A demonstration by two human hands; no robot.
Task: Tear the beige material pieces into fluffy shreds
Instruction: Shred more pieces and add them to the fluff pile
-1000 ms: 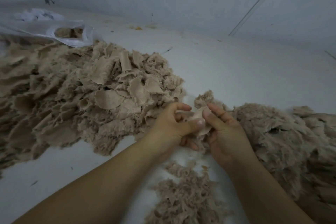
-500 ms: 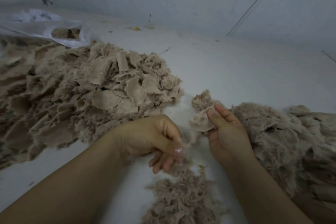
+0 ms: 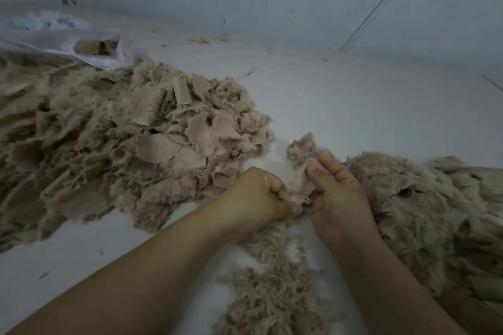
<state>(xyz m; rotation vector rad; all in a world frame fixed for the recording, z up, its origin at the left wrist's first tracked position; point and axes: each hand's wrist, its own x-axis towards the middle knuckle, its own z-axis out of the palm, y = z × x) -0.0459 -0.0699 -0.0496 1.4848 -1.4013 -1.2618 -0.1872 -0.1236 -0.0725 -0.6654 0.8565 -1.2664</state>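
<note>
A person's two hands work a single beige piece (image 3: 299, 185) over a pale table (image 3: 353, 106), at about 5 o'clock from the centre of the view. The left hand (image 3: 258, 198) is curled tight on the piece's lower edge, thumb pressed beside it; the right hand (image 3: 337, 198) pins the upper part between thumb and fingers, the fluffy top sticking out above. The opposed grips appear set to pull the fabric apart.

The sorting looks deliberate: the big heap of untorn pieces (image 3: 122, 144) lies at 9 o'clock, within the left hand's reach; a fluffier mound (image 3: 422, 212) sits at 3 o'clock, touching the right hand; and loose shreds (image 3: 272, 302) collect at 6 o'clock, directly under the hands, probably where they fall.

At 10 o'clock a clear plastic bag (image 3: 54, 41) lies slumped on its side, its mouth showing more beige material (image 3: 95, 46) inside.
</note>
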